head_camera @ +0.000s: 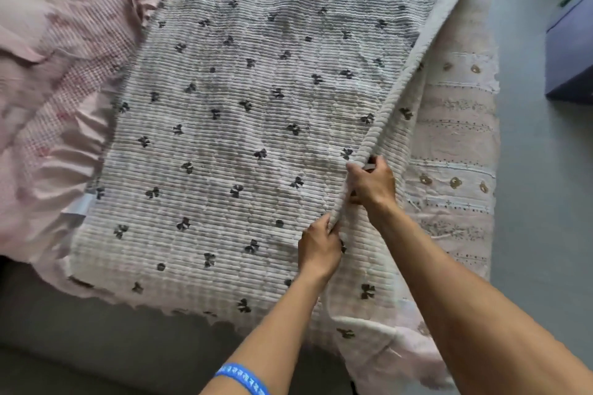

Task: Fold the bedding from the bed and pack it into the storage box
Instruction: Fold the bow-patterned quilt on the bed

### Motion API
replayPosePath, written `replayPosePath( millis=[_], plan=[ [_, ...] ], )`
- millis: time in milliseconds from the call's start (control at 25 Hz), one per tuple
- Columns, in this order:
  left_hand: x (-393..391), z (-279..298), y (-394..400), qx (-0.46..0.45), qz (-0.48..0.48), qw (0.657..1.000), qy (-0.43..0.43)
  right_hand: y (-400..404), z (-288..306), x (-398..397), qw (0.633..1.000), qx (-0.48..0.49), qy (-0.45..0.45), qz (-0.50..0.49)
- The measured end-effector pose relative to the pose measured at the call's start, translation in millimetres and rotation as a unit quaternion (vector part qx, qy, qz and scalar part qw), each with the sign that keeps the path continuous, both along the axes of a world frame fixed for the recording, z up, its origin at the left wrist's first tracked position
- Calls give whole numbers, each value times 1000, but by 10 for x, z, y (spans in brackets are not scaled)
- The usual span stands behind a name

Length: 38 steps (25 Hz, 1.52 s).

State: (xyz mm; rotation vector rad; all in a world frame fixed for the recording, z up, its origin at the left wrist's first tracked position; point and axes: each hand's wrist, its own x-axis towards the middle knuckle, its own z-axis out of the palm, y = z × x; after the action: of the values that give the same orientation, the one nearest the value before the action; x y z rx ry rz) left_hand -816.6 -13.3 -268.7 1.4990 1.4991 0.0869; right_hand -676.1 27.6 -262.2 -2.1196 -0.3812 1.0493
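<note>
Gripping the raised fold edge of the white bow-print quilt [231, 125] with both hands, left hand [319, 248] nearer, right hand [372, 183] farther; fingers clenching fabric. Lying spread over the bed [455, 144], beside pink ruffled bedding [54, 80].

Two hands: left hand [318, 247], right hand [372, 183]. One white ribbed quilt [231, 138] with dark bow prints. One pink gingham ruffled cover [64, 51] along bed's left edge. One pale embroidered sheet [455, 151] along right edge. One blue wristband [242, 378]. One dark blue box [571, 51].
</note>
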Motion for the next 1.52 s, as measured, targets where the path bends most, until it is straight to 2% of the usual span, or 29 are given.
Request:
replayPosePath(
  millis=[80, 240, 440, 680, 840, 920, 960, 1040, 1160, 1320, 1520],
  plan=[
    [-308, -67, 171, -6, -6, 1000, -29, 291, -75, -192, 999, -9, -43, -15],
    [-1216, -114, 791, -14, 0, 999, -45, 1080, 124, -1154, 989, 10, -126, 72],
    [-2383, -193, 1580, 4, 59, 996, -73, 1922, 162, -2211, 978, 52, -109, 173],
    [-3461, -394, 1874, -5, 141, 988, -61, 2439, -98, -3239, 946, 67, -56, 312],
    [-3844, -622, 1998, -30, 145, 988, -40, 2786, -627, -3494, 957, -35, -19, 286],
    [-3896, -786, 2132, -44, 114, 992, -27, 3080, -770, -3355, 985, -80, -17, 154],
    [-3932, -858, 2204, -46, 103, 993, -27, 3236, -775, -3315, 989, -83, -47, 116],
    [-4005, -963, 2274, -53, 98, 993, -44, 3460, -748, -3360, 974, -71, -138, 168],
    [-4251, -1044, 2392, -57, 129, 988, -63, 3727, -731, -3698, 942, -38, -217, 254],
    [-4820, -1017, 2657, -37, 160, 983, -78, 4085, -695, -4207, 906, -32, -242, 346],
    [-5473, -1017, 2845, 0, 185, 979, -79, 4393, -706, -4872, 882, -38, -248, 399]
  ],
)
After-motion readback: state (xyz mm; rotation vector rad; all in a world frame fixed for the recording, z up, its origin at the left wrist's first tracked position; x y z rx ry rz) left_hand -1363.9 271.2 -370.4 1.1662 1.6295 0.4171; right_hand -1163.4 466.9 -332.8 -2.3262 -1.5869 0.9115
